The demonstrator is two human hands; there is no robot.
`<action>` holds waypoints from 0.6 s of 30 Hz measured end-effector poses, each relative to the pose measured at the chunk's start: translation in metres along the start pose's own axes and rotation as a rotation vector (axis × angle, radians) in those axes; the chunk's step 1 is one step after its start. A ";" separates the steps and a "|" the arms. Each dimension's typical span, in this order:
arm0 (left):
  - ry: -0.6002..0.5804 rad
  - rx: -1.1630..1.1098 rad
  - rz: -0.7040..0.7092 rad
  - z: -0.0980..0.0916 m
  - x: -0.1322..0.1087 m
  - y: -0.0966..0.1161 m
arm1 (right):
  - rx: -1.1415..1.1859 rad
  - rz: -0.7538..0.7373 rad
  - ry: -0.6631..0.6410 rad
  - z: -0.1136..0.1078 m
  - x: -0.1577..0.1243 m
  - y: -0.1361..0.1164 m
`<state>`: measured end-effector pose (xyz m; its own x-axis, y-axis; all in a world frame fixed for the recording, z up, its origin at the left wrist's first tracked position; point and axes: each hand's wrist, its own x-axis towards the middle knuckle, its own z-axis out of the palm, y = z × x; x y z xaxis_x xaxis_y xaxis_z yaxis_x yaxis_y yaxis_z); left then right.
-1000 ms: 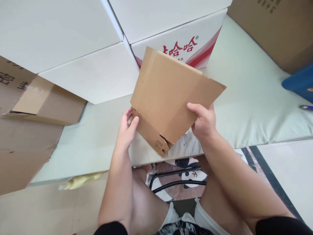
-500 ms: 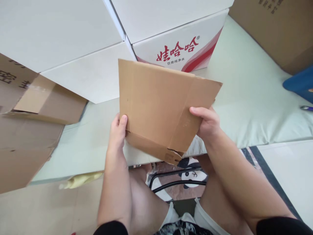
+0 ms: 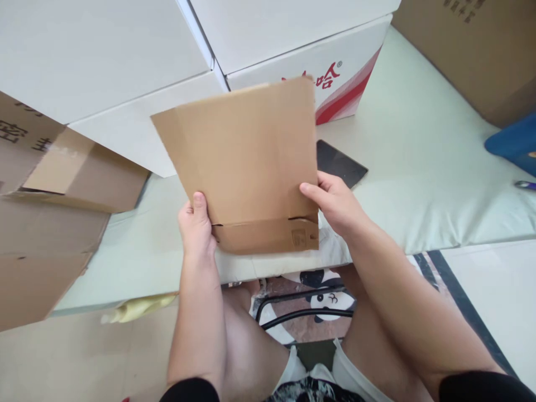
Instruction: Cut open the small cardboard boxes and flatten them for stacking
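A brown cardboard piece (image 3: pixel 251 156), creased near its lower edge, is held up in front of me over the pale green cloth. My left hand (image 3: pixel 196 226) grips its lower left edge, thumb on the near face and fingers behind. On the right edge, my right hand (image 3: pixel 333 201) pinches it the same way, its other fingers partly hidden. A small printed mark and slits show on the folded lower strip (image 3: pixel 268 237). Behind the right hand a flat dark rectangular object (image 3: pixel 340 163) lies on the cloth, partly covered.
White cartons (image 3: pixel 125 50) are stacked at the back, one with red lettering. Brown boxes stand at the left (image 3: pixel 46 223) and far right (image 3: pixel 473 56). A blue object (image 3: pixel 513 142) and a pen-like item (image 3: pixel 525 185) lie at the right on the green cloth (image 3: pixel 431 184).
The cardboard has turned anticlockwise and its body has shifted left; its lower strip now faces me more. My right hand has moved left. The dark flat object has come into view.
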<state>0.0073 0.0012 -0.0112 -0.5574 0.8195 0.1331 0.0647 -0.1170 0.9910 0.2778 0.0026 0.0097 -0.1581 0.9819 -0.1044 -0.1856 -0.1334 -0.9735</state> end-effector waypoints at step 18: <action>-0.115 -0.290 -0.336 0.027 -0.011 -0.008 | -0.226 -0.137 -0.304 0.031 -0.010 0.011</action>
<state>0.0350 0.0080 -0.0205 -0.4111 0.8941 -0.1779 -0.3469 0.0270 0.9375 0.2475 -0.0128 0.0062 -0.4328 0.8994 0.0610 -0.0121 0.0619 -0.9980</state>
